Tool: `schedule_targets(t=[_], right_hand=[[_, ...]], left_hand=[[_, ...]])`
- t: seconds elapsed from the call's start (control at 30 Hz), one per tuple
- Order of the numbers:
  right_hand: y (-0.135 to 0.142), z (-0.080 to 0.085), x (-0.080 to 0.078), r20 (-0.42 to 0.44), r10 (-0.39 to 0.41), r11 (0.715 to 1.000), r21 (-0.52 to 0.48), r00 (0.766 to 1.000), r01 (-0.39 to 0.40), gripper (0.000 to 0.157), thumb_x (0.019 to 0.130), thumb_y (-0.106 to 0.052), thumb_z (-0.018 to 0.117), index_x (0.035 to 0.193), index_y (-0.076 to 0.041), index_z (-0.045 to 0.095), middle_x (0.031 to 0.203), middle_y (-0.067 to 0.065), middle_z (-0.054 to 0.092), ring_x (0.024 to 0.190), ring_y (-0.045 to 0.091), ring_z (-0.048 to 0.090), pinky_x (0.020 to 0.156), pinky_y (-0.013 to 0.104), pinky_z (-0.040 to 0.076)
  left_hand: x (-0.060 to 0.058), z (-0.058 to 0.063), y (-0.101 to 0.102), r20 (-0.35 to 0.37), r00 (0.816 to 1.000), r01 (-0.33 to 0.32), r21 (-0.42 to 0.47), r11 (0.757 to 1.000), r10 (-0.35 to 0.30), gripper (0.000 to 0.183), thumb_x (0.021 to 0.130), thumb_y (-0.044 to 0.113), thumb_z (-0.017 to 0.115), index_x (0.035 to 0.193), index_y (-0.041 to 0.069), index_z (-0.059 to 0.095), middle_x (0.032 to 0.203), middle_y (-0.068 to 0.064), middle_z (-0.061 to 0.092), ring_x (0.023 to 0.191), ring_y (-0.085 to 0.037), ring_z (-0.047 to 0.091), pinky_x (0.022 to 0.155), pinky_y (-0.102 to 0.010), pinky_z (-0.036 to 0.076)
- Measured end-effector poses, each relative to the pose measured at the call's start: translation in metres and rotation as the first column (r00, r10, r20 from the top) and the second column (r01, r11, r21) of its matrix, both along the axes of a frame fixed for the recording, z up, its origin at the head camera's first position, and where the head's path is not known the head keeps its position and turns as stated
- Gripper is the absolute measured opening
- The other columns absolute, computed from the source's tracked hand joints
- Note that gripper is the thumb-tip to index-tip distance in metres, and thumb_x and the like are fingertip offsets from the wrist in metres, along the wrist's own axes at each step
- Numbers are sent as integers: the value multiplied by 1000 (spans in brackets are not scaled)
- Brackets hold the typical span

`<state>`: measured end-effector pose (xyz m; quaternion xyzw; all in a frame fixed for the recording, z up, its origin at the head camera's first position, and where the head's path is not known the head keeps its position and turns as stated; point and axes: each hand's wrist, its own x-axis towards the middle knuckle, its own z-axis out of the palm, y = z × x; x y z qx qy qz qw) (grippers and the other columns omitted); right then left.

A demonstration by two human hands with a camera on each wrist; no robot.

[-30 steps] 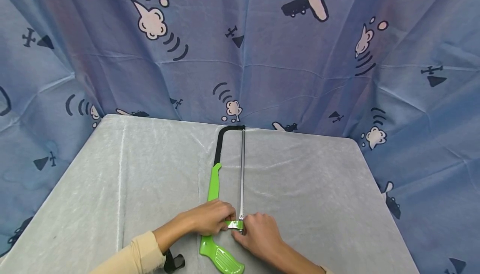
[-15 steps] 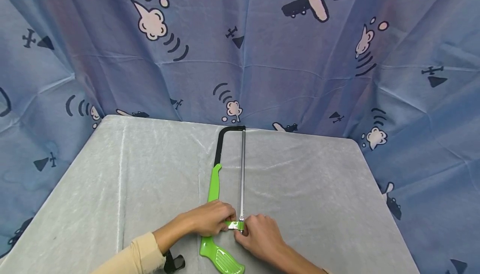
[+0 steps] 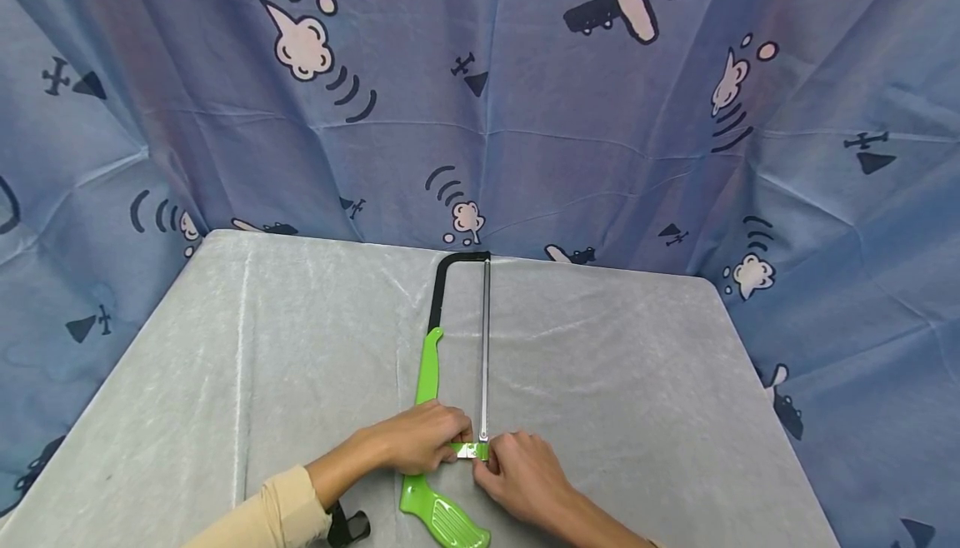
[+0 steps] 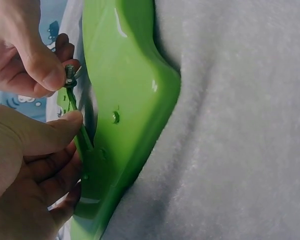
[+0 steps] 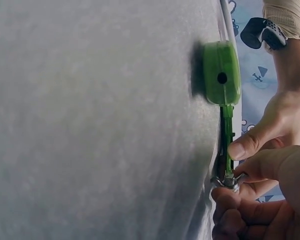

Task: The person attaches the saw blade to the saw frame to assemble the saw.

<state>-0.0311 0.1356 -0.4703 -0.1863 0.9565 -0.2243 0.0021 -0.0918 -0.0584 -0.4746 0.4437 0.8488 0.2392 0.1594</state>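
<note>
A hacksaw with a green handle and a black front frame lies on the grey cloth. Its silver blade runs along the right side. My left hand reaches over the frame and pinches the green crosspiece at the blade's near end. At the tip of that crosspiece, my right hand pinches a metal wing nut between thumb and fingers. A threaded bolt shows beside the right thumb in the left wrist view.
The grey cloth covers the table, whose far edge meets a blue patterned curtain. A black wrist camera is strapped below the left sleeve.
My right hand has shifted slightly to the right and its fingers have turned a little at the wing nut. My left hand and the hacksaw stay nearly in place.
</note>
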Motion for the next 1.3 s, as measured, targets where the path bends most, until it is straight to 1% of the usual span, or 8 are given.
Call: schedule_targets(t=[0.17,0.4,0.53,0.77,1.0,1.3], right_hand=[[2,0,1,-8,3,1000,-11,1000,-3,40,78,-20,71,51,-22,42,48,-18,32,44,0,29,42,20,25],[3,0,3,-21,3,1000,-29,1000,-3,39,77,-18,71,52,-23,42,49,-19,31,45,-1,29,43,19,24],[4,0,4,-13,2,999,-40,1000,-3,38,77,-17,70,51,-24,42,49,-19,31,45,-1,29,43,19,24],[5,0,4,17,2,997,-75,1000,0,37,79,-17,69,52,-23,45,48,-21,34,44,-3,32,43,18,27],[7,-1,5,30,-2,995,-97,1000,4,37,78,-15,69,51,-24,45,49,-22,34,44,-4,32,44,17,27],[8,-2,6,43,-9,993,-115,999,13,38,78,-13,68,51,-23,45,48,-23,32,44,-5,31,43,16,26]], left_hand=[[0,1,1,-15,1000,3,-10,1000,-3,17,83,10,76,88,19,62,77,16,50,71,-1,47,78,-22,41],[2,2,1,-30,1000,3,-15,1000,-3,16,84,11,75,90,19,62,79,16,52,71,0,47,79,-22,42],[2,2,1,-35,999,5,-19,1000,-6,16,84,11,75,90,19,62,82,15,55,71,0,47,78,-22,42],[2,3,1,-33,999,15,-18,1000,-15,15,85,10,74,90,18,62,81,15,53,70,0,47,79,-23,41],[2,1,2,-42,999,19,-15,1000,-19,16,85,10,74,89,19,61,79,16,50,71,0,46,78,-23,41],[2,-1,2,-58,998,21,-20,1000,-22,16,86,12,74,89,20,61,80,16,52,72,0,47,78,-24,42]])
